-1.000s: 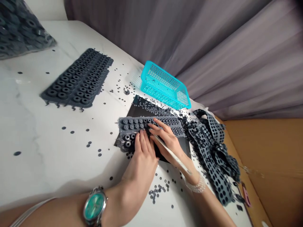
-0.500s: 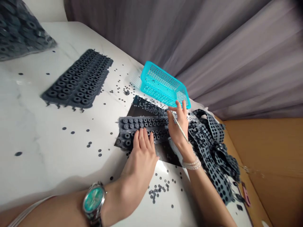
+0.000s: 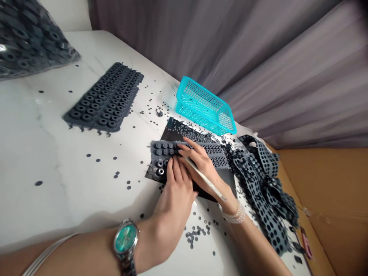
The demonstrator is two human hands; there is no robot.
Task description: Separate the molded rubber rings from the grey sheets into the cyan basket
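A grey rubber sheet of moulded rings (image 3: 212,153) lies on a black mat (image 3: 169,132) in the middle of the white table. My left hand (image 3: 175,191) rests flat on the sheet's near left part, fingers stretched out and pressing it down. My right hand (image 3: 201,165) is closed round a thin pale stick tool (image 3: 204,178), its fingers reaching over the rings near the sheet's left end. A teal watch sits on my left wrist and a bead bracelet on my right.
A second full ring sheet (image 3: 105,99) lies further left. A teal basket (image 3: 204,105) stands behind the mat. Punched-out rubber strips (image 3: 267,191) are heaped at the right. A bag of rings (image 3: 25,38) sits top left. Small discs (image 3: 195,234) litter the table.
My right hand with the stick has come back from beside the basket to the left part of the sheet. The left hand stays pressed on the sheet. The view has shifted slightly.
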